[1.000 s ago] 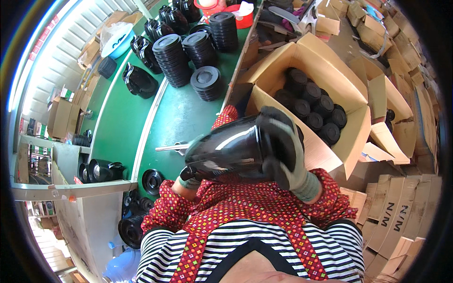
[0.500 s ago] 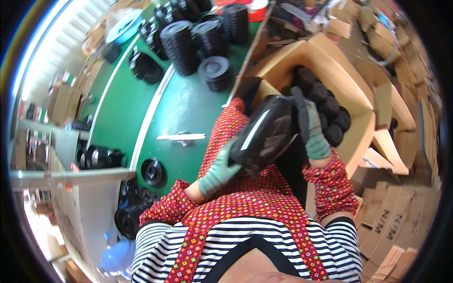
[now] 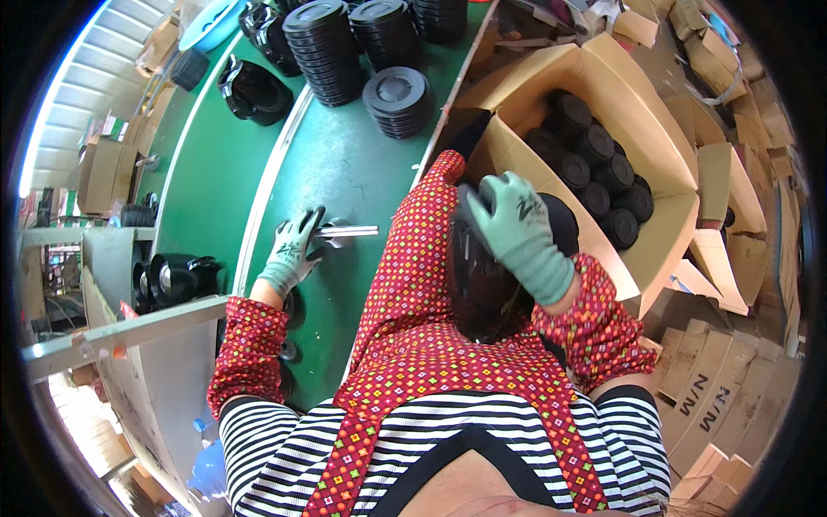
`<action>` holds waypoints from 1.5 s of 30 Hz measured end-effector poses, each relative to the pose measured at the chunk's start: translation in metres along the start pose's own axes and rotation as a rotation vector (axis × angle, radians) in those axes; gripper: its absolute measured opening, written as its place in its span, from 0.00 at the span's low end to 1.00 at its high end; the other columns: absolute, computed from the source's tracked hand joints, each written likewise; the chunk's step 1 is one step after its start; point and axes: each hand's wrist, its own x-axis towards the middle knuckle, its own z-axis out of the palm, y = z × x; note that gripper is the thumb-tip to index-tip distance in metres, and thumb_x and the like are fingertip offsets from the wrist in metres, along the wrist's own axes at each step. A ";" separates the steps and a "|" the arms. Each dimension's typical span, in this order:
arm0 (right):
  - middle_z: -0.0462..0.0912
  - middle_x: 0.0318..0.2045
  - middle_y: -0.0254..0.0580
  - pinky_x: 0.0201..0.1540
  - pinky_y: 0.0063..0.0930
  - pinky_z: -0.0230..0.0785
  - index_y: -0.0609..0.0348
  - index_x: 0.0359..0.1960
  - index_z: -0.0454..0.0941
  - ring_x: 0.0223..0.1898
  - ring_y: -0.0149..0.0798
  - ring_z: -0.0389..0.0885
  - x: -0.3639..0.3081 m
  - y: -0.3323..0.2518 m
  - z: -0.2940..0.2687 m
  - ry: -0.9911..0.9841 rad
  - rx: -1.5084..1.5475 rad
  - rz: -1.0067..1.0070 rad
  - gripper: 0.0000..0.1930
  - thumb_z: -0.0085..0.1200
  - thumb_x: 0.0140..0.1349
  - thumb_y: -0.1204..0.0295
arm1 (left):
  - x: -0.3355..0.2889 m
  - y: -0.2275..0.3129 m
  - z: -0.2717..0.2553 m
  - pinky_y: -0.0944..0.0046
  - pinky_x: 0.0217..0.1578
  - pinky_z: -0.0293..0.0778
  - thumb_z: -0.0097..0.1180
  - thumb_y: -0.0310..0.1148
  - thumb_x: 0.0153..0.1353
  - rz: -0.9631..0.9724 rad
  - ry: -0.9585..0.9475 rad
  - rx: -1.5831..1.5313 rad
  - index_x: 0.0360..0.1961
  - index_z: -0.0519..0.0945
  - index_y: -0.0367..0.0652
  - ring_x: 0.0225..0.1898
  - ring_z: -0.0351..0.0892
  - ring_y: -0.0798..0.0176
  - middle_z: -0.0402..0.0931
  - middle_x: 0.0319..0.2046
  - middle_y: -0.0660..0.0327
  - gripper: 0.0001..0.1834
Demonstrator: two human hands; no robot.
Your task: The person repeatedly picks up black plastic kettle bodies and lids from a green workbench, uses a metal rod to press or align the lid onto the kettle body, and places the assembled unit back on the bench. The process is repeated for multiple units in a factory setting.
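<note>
My left hand (image 3: 293, 248), in a green glove with dark fingertips, closes on a small metal tool with a flat bar (image 3: 351, 231) on the green bench. The tool's other parts are partly hidden by the fingers. My right hand (image 3: 519, 220), gloved alike, is closed around what looks like the handle of a glossy black jug (image 3: 484, 289). The jug rests against my lap on the red patterned apron, and my hand hides part of its top.
Stacks of black round lids (image 3: 398, 95) stand on the green bench (image 3: 220, 189), near another black jug (image 3: 254, 93). An opened cardboard box (image 3: 659, 164) at right holds several black cylindrical pieces (image 3: 594, 146). A metal rail (image 3: 138, 334) crosses at left.
My left hand has left the jug and moved left onto the metal tool. The jug has come down closer to upright in my lap, and my right hand now grips it from above.
</note>
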 end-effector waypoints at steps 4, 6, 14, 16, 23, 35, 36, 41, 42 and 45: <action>0.80 0.38 0.53 0.47 0.48 0.72 0.62 0.37 0.83 0.42 0.55 0.80 -0.012 0.003 -0.038 -0.151 0.277 -0.041 0.12 0.62 0.68 0.64 | 0.009 0.007 -0.010 0.62 0.41 0.79 0.62 0.18 0.62 -0.008 0.028 -0.439 0.71 0.78 0.52 0.39 0.84 0.60 0.85 0.42 0.60 0.35; 0.80 0.38 0.52 0.46 0.45 0.72 0.62 0.42 0.86 0.42 0.53 0.81 -0.006 0.013 -0.057 -0.289 0.432 -0.078 0.10 0.62 0.69 0.67 | 0.015 0.029 -0.036 0.72 0.35 0.75 0.55 0.11 0.64 -0.151 -0.016 -0.720 0.67 0.82 0.49 0.35 0.78 0.74 0.83 0.36 0.66 0.32; 0.84 0.52 0.50 0.63 0.44 0.69 0.60 0.53 0.88 0.56 0.51 0.81 0.062 0.026 -0.082 -0.269 0.544 -0.411 0.16 0.62 0.66 0.69 | 0.060 0.140 -0.149 0.71 0.35 0.75 0.57 0.12 0.66 0.077 0.105 -0.831 0.66 0.80 0.38 0.37 0.79 0.70 0.79 0.56 0.56 0.27; 0.83 0.57 0.52 0.71 0.52 0.63 0.55 0.58 0.86 0.62 0.55 0.78 0.093 0.011 -0.088 -0.052 0.255 -0.631 0.21 0.61 0.63 0.66 | 0.073 0.166 -0.182 0.63 0.43 0.82 0.62 0.12 0.62 0.108 0.061 -0.778 0.65 0.82 0.43 0.45 0.86 0.56 0.80 0.55 0.49 0.30; 0.82 0.46 0.51 0.56 0.49 0.74 0.58 0.51 0.84 0.47 0.50 0.84 0.101 0.112 0.026 0.015 0.485 -0.630 0.15 0.62 0.66 0.65 | 0.124 0.182 -0.204 0.45 0.59 0.77 0.64 0.40 0.67 0.649 -0.135 -0.921 0.70 0.74 0.32 0.62 0.80 0.39 0.70 0.69 0.34 0.34; 0.81 0.55 0.23 0.59 0.25 0.68 0.47 0.53 0.80 0.50 0.26 0.78 0.067 0.054 0.008 -0.443 0.867 -0.165 0.12 0.49 0.73 0.64 | 0.146 0.319 -0.152 0.46 0.48 0.74 0.62 0.46 0.61 0.581 0.032 -0.425 0.50 0.80 0.41 0.48 0.81 0.51 0.81 0.43 0.54 0.23; 0.80 0.58 0.15 0.57 0.18 0.69 0.43 0.59 0.78 0.47 0.17 0.79 0.060 0.040 -0.015 -0.438 0.775 -0.119 0.15 0.45 0.76 0.65 | 0.146 0.323 -0.149 0.46 0.46 0.74 0.61 0.46 0.61 0.571 0.063 -0.432 0.47 0.81 0.43 0.47 0.82 0.51 0.81 0.44 0.55 0.21; 0.82 0.57 0.37 0.64 0.29 0.68 0.56 0.61 0.78 0.56 0.34 0.79 0.067 0.063 0.017 -0.576 1.262 -0.105 0.19 0.48 0.78 0.60 | 0.136 0.309 -0.144 0.47 0.51 0.70 0.68 0.45 0.56 0.696 0.073 -0.709 0.46 0.84 0.49 0.43 0.77 0.50 0.77 0.40 0.59 0.19; 0.83 0.56 0.42 0.67 0.35 0.66 0.58 0.56 0.80 0.60 0.39 0.78 0.063 0.068 0.021 -0.552 1.245 -0.186 0.18 0.49 0.77 0.59 | 0.134 0.303 -0.141 0.47 0.50 0.69 0.67 0.47 0.55 0.751 0.060 -0.789 0.44 0.83 0.49 0.44 0.75 0.51 0.76 0.41 0.59 0.20; 0.84 0.48 0.50 0.73 0.47 0.59 0.62 0.42 0.84 0.63 0.53 0.76 0.060 0.068 0.022 -0.411 1.148 -0.227 0.17 0.52 0.74 0.59 | 0.130 0.283 -0.141 0.46 0.50 0.69 0.66 0.49 0.53 0.874 0.025 -0.943 0.42 0.83 0.49 0.43 0.74 0.50 0.75 0.41 0.59 0.20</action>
